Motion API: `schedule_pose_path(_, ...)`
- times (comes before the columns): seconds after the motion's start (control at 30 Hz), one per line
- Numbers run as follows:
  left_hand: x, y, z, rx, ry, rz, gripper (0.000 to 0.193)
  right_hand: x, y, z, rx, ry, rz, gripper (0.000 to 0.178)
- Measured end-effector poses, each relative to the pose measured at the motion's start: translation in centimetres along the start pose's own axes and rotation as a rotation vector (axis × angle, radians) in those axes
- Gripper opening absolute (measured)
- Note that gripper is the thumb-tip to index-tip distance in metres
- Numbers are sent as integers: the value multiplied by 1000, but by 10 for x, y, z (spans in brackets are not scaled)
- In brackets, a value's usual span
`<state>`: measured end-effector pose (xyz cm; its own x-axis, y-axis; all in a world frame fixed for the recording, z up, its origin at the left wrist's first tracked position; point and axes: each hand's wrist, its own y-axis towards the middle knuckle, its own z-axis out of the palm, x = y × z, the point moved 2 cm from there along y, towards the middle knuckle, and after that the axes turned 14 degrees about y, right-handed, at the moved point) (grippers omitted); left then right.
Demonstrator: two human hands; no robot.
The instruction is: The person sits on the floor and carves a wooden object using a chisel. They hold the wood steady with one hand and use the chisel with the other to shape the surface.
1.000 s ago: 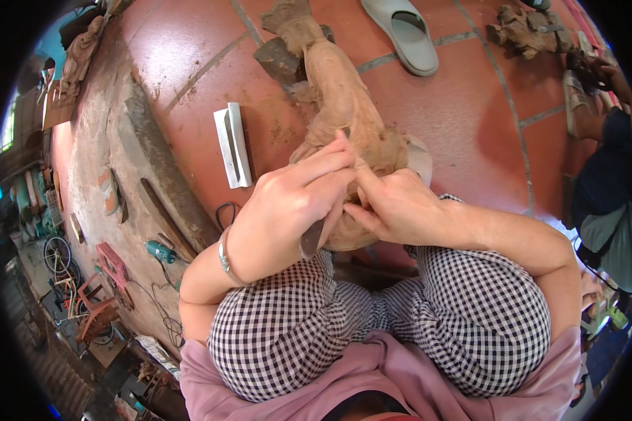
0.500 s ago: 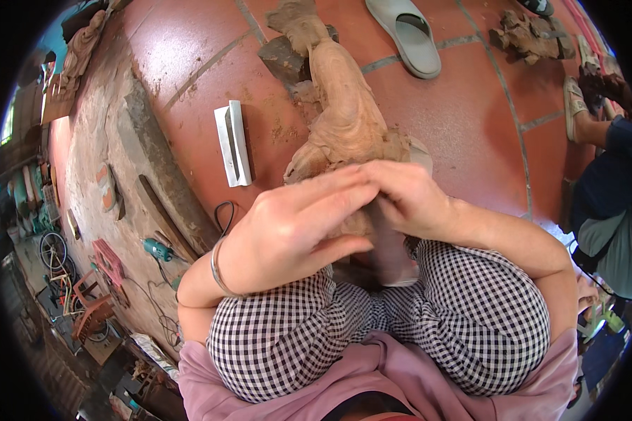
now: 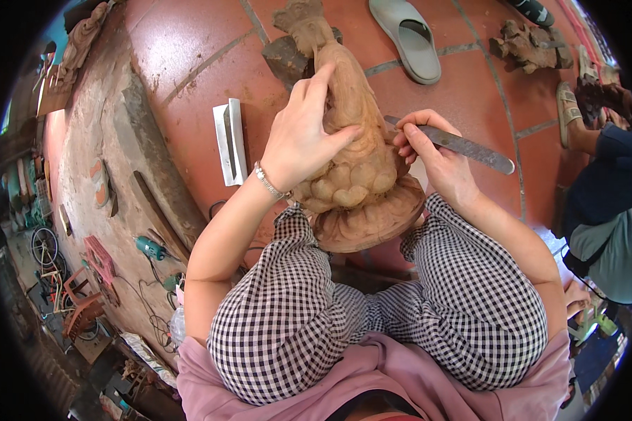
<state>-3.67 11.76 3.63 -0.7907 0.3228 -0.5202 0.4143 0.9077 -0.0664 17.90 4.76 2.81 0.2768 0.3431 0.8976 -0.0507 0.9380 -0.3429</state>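
A carved wooden figure (image 3: 343, 119) with a scalloped base lies slanted away from me, its base between my knees. My left hand (image 3: 305, 126) grips the carving's left side, with thumb and forefinger spread along it and the other fingers partly hidden. Pinched in my right hand (image 3: 432, 144), beside the figure's right side, is a flat grey metal file (image 3: 476, 152) with a rounded end. Its narrow inner end points toward the wood; I cannot tell whether it touches.
A white folded paper sleeve (image 3: 229, 140) lies on the tiles left of the figure. A dark block (image 3: 286, 62) sits by its far end. Beyond are a grey slipper (image 3: 414, 45) and a rough wood piece (image 3: 530, 45). A green power tool (image 3: 149, 247) lies left; another person (image 3: 604, 189) is at right.
My hands were together over the carving's near end. Now they are apart: the left has moved up the figure, the right out to its right side with the file clearly visible.
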Motion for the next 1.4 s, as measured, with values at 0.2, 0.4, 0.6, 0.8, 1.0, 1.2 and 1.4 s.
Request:
schedule_pose_path(0.2, 10, 12, 6, -5, 48, 79, 110, -5, 2, 3, 58, -19, -17, 23)
schedule_pose_path(0.4, 25, 18, -5, 253, -253, 148, 107, -10, 1, -4, 56, 12, -43, 24)
schedule_pose_path(0.6, 52, 22, -5, 364, -444, 237, 97, -7, 2, -4, 88, 45, -47, 24)
schedule_pose_path(0.8, 39, 14, -8, 341, -284, 87, 92, -7, 2, -7, 89, 30, -48, 24)
schedule_pose_path(1.0, 0, 9, -4, 142, 204, 5, 98, -6, 1, -8, -2, -104, -17, 22)
schedule_pose_path(1.2, -4, 9, 10, 20, 333, 9, 99, -21, -9, -13, -6, -295, -103, 27)
schedule_pose_path(1.4, -6, 8, 6, -15, 253, -62, 86, -41, -12, -4, -106, -461, -263, 24)
